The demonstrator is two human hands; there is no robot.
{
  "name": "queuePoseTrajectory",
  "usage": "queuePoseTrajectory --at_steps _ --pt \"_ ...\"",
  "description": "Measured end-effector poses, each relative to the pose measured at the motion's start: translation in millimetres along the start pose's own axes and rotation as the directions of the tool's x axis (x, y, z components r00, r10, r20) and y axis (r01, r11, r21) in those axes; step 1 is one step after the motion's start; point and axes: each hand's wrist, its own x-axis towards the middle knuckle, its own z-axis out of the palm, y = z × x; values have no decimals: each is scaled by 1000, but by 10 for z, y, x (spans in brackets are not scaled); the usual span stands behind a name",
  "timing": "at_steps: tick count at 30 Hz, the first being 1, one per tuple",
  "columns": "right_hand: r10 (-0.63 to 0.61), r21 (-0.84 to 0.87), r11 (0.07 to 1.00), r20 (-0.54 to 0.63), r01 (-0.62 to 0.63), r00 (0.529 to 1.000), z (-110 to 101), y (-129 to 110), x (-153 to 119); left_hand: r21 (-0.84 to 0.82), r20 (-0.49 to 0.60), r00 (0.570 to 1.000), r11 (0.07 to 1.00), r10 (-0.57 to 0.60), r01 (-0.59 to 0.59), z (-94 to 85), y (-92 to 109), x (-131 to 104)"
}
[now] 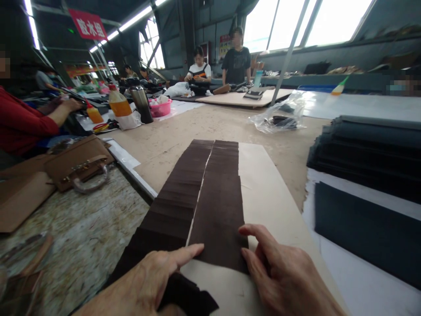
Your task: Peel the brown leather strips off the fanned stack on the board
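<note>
On the board (272,193), both hands press flat, fingers spread, gripping nothing: left hand (148,281) and right hand (279,276) on thin, limp brown strips (217,206), best lifted by an edge.

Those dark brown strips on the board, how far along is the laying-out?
Two overlapping rows of brown strips already run down the pale board. In hand: the left hand and right hand press the nearest strip flat. The board's near end is bare; how many strips remain is not visible.

dark brown strips (217,206), cream board (266,193), pink basin (160,108)
</note>
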Motion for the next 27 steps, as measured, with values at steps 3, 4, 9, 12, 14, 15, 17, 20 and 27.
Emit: queuePoseTrajectory --at_steps 3,4,9,12,14,15,17,20,27 --pt "-69 100 992 -27 72 997 -29 36 -13 -9 47 998 999 -30 31 -13 -40 -10" --pt "-71 126 989 -11 71 997 -44 45 -8 -16 68 996 999 -49 51 -22 -38 -13" --pt "-183 26 983 89 181 979 -82 62 -10 -71 142 974 980 -174 185 -78 29 -27" --pt "-354 -243 889 170 387 920 -80 43 -82 -68 132 976 980 -174 184 -81 68 -12" --pt "-418 -410 781 215 470 882 -78 11 -137 -56 134 975 981 -179 188 -81 92 -8" --pt "-438 -475 734 216 486 873 -77 -10 -155 -59 127 978 983 -167 176 -84 104 -15" --pt "-396 -537 709 234 457 888 -81 -59 -155 -95 118 982 983 -147 158 -94 125 -46" --pt "-108 -434 874 261 217 959 -127 -109 -69 -156 99 986 977 -132 147 -104 145 -113" --pt "583 481 576 324 -661 745 -363 10 -12 -646 -127 912 730 -391 223 -41 188 -168"
